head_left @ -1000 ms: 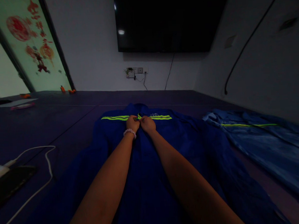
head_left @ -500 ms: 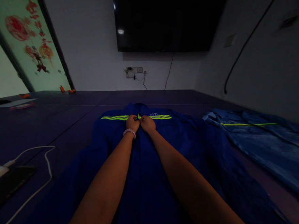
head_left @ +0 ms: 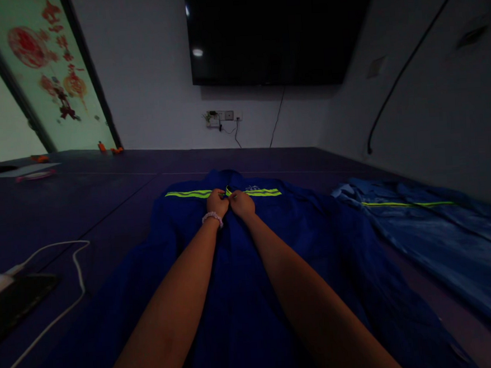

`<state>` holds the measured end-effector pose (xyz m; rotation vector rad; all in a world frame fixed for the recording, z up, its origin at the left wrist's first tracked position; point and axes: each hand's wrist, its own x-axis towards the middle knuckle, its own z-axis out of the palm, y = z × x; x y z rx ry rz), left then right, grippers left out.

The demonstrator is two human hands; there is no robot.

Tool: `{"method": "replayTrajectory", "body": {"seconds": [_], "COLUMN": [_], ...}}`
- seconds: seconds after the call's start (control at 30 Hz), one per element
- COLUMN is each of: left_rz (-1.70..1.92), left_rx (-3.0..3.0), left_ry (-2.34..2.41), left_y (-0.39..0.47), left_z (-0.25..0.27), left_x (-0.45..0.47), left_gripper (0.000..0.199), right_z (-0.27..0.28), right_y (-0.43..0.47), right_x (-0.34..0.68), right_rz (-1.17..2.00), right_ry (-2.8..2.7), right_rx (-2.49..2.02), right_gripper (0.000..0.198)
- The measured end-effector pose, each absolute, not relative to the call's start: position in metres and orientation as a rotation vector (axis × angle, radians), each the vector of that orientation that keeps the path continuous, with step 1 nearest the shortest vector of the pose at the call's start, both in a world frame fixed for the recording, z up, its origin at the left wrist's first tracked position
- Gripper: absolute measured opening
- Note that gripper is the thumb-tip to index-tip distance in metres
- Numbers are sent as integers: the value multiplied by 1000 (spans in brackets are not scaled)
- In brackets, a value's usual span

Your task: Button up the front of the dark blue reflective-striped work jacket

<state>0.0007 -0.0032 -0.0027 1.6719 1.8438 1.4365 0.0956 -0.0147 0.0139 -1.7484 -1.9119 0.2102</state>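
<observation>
A dark TV hangs on the wall. Below the TV's left part are sockets; left of the TV, a glass door with red decorations; right of it, a black cable. Well below the TV, to its right, lies a pale-blue garment; to its left, a white cord.

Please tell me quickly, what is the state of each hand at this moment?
Left hand: closed, grip on the front of the blue jacket.
Right hand: closed, holding the same jacket front, beside the left.
</observation>
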Motion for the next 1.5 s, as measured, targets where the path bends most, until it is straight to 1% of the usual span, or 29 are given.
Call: {"method": "replayTrajectory", "body": {"seconds": [0.67,0.83,1.03,1.27,1.4,1.5], "left_rz": [1525,1557,1575,1546,1484,1436], "left_rx": [1663,1656,1656,1634,1621,1599], "left_ry": [1752,1718,1695,1726,1735,1722], "left_y": [2,0,0,0,2,3], "left_z": [-5,-4,-3,-2,-6,-7], "left_x": [-1,-1,-1,0,-1,-5], "left_gripper": [28,31,27,23,17,23], "right_z": [12,11,10,8,3,1], "right_y": [-12,-9,-9,-7,0,4], "right_x": [97,99,100,100,100,100], "right_rz": [222,240,270,302,349,397], "right_ry": [-1871,-1857,-1876,-1898,-1914,-1940], "right_rx": [-1725,-1697,-1651,-1623,-1607,-1571], "right_gripper": [19,23,24,26,28,29]}}
